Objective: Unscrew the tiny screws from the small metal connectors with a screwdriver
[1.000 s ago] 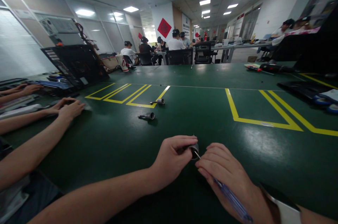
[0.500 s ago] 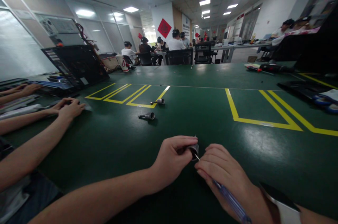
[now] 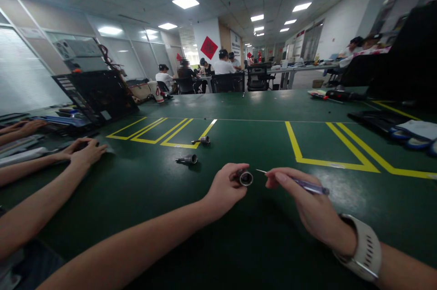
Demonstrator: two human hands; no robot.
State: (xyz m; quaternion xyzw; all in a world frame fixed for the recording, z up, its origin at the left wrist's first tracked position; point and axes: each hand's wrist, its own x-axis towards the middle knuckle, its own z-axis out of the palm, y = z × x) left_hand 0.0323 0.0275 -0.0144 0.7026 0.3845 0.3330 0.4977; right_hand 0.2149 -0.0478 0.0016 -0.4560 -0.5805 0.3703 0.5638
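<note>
My left hand (image 3: 223, 192) grips a small metal hole saw (image 3: 246, 179), its round open mouth turned toward me; the rear end is hidden by my fingers. Just right of it, my right hand (image 3: 303, 199) is closed on a thin screwdriver (image 3: 312, 187) with a clear purple-blue handle. The screwdriver's tip points left at the hole saw's mouth, with a gap between them. Farther up the green table (image 3: 143, 208) lie two similar metal pieces, a nearer hole saw (image 3: 188, 159) and a farther hole saw (image 3: 205, 140), shanks pointing left.
Another person's hands (image 3: 85, 151) rest on the table at the left. Yellow tape outlines (image 3: 327, 162) mark the table top. A black case (image 3: 99, 94) stands at back left. Tools (image 3: 336, 95) lie at back right, near a dark tray (image 3: 372, 119). People sit at tables beyond.
The screwdriver's shaft has come out of the hole saw's mouth. My right hand has lifted away and tilted the screwdriver nearly level. My left hand has turned the mouth more toward me.
</note>
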